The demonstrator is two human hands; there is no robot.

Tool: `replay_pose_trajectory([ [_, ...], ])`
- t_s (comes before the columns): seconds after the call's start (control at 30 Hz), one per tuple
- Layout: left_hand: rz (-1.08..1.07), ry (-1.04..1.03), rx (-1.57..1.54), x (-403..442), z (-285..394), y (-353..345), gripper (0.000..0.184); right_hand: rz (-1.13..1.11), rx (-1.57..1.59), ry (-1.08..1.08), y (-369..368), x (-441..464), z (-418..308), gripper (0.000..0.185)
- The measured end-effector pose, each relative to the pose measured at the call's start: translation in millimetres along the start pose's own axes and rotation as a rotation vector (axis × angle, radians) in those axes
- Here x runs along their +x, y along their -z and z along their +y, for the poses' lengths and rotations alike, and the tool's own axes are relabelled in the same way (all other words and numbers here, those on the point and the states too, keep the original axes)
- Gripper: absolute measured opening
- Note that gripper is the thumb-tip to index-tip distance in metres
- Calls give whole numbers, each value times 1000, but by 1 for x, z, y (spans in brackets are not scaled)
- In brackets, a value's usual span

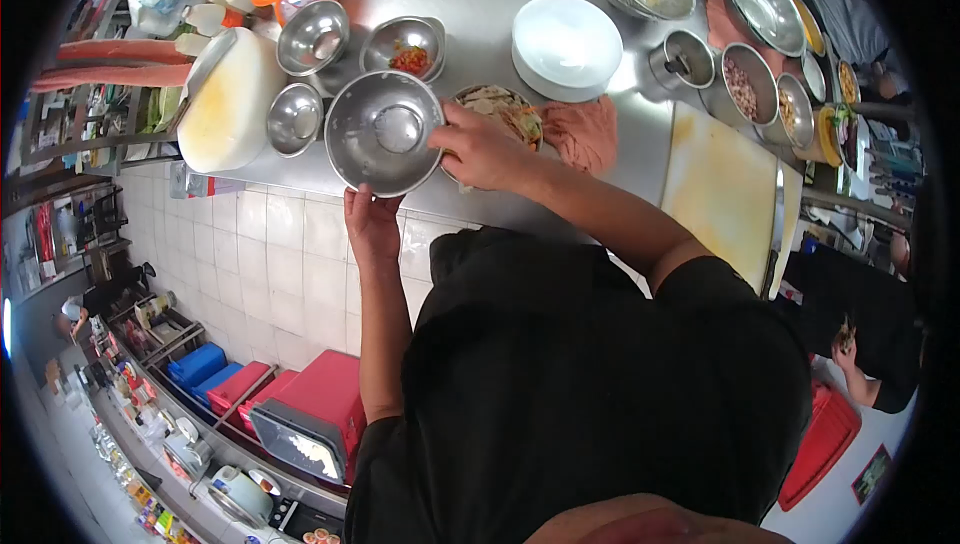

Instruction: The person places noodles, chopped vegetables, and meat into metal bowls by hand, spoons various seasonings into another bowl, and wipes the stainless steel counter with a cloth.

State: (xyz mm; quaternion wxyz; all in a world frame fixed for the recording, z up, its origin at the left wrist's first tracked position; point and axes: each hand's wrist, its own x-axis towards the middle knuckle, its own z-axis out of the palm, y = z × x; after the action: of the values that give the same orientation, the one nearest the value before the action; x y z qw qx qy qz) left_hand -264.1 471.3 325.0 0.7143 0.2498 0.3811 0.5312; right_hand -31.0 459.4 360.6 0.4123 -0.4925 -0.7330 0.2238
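Note:
Between my two hands is a steel mixing bowl (pixel 350 139), tilted so that its bare inside faces me. My left hand (pixel 373 229) grips its near rim from below, with the thumb over the edge. At the right rim, my right hand (pixel 480 149) pinches the edge, fingers partly behind it. Partly under my right forearm stands a bowl of pale sliced food (pixel 500 102). Behind the held bowl sits a steel bowl with chopped red pieces (pixel 408 59). Two smaller steel bowls (pixel 295 122) stand to the left.
A stack of white bowls (pixel 567 39) and an orange cloth (pixel 588 134) lie to the right. Further right, a knife (pixel 777 214) rests on a cutting board (pixel 715 184). A thick white board (pixel 235 104) stands left. Another person (pixel 850 314) is at far right.

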Motion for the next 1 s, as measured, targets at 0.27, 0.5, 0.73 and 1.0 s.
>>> replay_pose_trajectory([
  [0.27,215,-5,18,-16,-14,25,25,249,177,-334,42,-43,8,31],
  [0.5,286,-25,-15,-18,-20,59,23,359,-498,-509,72,-137,96,24],
  [0.73,346,-47,-30,-27,-22,64,24,336,-273,-341,37,-122,78,24],
  [1.0,410,-67,-48,-44,-22,71,24,500,1153,-1096,-20,-109,58,21],
])
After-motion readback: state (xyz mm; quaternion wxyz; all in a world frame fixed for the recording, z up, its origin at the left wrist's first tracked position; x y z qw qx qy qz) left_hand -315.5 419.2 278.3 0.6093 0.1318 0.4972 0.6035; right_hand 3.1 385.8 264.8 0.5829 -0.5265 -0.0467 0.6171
